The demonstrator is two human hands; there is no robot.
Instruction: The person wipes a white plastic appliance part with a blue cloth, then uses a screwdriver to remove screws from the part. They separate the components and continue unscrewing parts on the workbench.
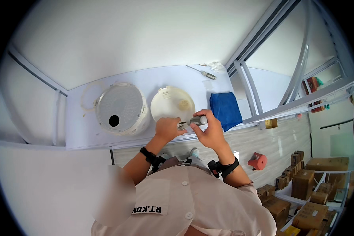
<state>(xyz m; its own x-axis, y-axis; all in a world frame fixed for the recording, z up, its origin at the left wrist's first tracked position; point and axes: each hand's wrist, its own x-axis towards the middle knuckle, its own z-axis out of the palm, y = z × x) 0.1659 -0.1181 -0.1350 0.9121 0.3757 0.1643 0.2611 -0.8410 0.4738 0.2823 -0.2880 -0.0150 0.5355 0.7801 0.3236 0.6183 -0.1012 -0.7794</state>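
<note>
My right hand (212, 131) is closed around a screwdriver (199, 120) with a thick grey handle and a pale end. Its tip side points left, toward a small whitish and metallic part (182, 125) pinched in my left hand (168, 129). The exact kind of that part is too small to make out. Both hands meet at the table's front edge, just in front of a round cream lid (169, 102) with a yellowish patch inside. Left of it stands a white bucket (122, 104) whose top has a round black hole.
A folded blue cloth (225, 110) lies at the right of the white table (145, 74). Behind it are another screwdriver (208, 74) and a crumpled white wipe (215, 66). A metal frame (249, 88) borders the table's right side. A red stool (258, 161) and cardboard boxes (303, 184) stand beyond.
</note>
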